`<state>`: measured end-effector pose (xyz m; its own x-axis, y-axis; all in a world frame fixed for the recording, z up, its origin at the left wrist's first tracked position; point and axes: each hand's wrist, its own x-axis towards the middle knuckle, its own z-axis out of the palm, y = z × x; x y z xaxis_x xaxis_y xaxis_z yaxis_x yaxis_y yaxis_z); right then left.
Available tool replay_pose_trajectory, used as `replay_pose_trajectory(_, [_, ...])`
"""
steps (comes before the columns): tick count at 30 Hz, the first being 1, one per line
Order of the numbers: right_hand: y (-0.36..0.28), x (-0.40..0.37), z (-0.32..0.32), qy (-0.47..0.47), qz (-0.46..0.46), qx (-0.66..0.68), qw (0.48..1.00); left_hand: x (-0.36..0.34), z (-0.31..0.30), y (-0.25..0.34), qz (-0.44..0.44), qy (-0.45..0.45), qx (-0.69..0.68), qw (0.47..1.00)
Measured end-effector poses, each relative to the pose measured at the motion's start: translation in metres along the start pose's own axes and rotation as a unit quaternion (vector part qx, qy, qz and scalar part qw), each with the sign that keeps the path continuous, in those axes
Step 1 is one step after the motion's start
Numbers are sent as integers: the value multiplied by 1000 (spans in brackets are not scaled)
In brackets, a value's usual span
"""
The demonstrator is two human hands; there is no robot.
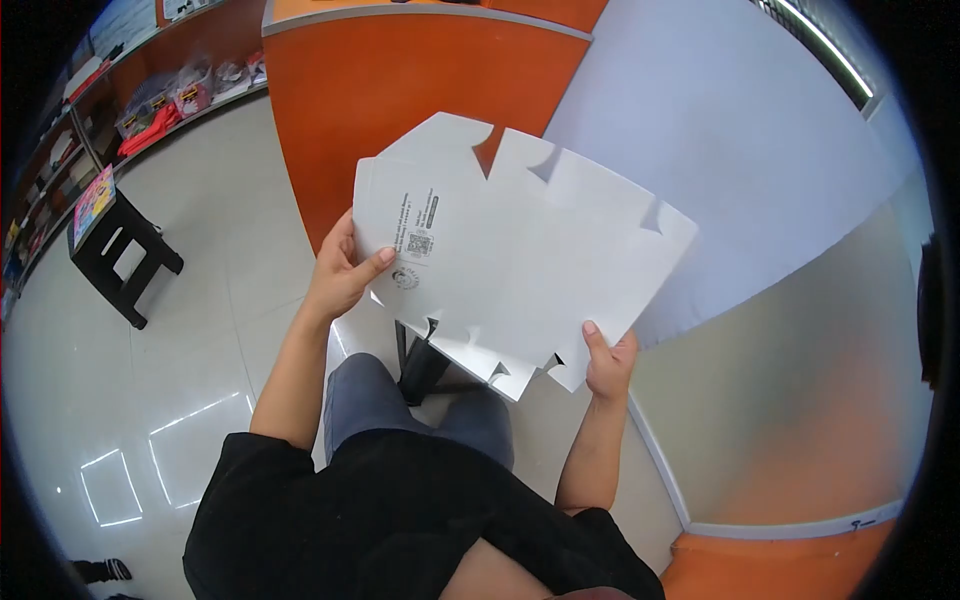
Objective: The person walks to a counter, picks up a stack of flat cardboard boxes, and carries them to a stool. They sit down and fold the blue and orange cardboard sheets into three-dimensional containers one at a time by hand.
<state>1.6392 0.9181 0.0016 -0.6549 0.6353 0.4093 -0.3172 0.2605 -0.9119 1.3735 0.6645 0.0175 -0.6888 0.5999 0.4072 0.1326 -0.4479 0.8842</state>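
A flat white cardboard box blank [530,230] with cut notches along its upper and lower edges is held up before me, above my lap. Small black print and a QR code show near its left end. My left hand [345,270] grips the left edge, thumb lying on the printed face and fingers behind. At the lower right corner my right hand [608,362] pinches the cardboard, its thumb in front. The fingers behind the sheet are mostly hidden. Along the lower edge, some flaps bend away from the main panel.
An orange counter [400,90] stands ahead. To the left, a black stool [125,250] carries a colourful printed item, with stocked shelves [170,105] behind it. A white sheet [720,150] and a frosted panel [790,390] stand at right. A foot [105,570] shows at lower left.
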Motion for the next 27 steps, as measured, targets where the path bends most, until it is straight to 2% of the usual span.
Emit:
replay_pose_trajectory(3, [-5, 8, 12, 36, -27, -97, 994, -5, 6, 6, -5, 1, 11, 1000])
replay_pose_trajectory(9, [20, 10, 35, 133, -39, -154, 978, -23, 23, -5, -17, -17, -6, 1000])
replay_pose_trajectory(12, [25, 11, 44, 192, 2, 29, 981, -29, 34, -5, 3, -11, 19, 1000])
replay_pose_trajectory(15, [30, 10, 49, 243, 45, 213, 945, -29, 35, -4, 20, 8, 37, 999])
replay_pose_trajectory(18, [16, 12, 37, 115, 46, 165, 978, -28, 32, -3, 24, 16, 35, 999])
replay_pose_trajectory(21, [16, 15, 42, 124, 67, 167, 976, -30, 32, -1, 24, 20, 25, 999])
replay_pose_trajectory(24, [12, 16, 29, 63, 71, 91, 991, -29, 26, -2, 24, 24, 41, 999])
replay_pose_trajectory(27, [0, 19, 37, 92, 17, 54, 994, -32, 26, 2, 5, 12, 29, 999])
